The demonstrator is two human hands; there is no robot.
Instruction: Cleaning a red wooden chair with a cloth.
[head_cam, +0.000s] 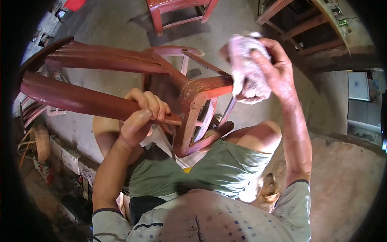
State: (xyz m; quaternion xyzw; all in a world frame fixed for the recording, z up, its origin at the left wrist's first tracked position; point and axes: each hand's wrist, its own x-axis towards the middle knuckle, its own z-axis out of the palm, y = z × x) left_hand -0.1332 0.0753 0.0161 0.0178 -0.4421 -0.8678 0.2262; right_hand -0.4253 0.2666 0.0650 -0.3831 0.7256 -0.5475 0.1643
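A red-brown wooden chair (pixel 81 96) lies tipped across my knees, its long back pieces reaching to the left and its seat frame and legs in the middle. My left hand (pixel 143 113) is closed around the lower back post, close to the seat. In my right hand (pixel 276 65) is a bunched, stained whitish cloth (pixel 249 68), held just past the end of a chair rail. The cloth looks blurred; whether it touches the wood, I cannot tell.
Another red wooden seat (pixel 181 6) stands on the concrete floor ahead. A wooden frame (pixel 308 27) is at the upper right. Scissors (pixel 87 175) hang by a low block ledge (pixel 69 158) at the left. A brown dog (pixel 269 189) is beside my right hip.
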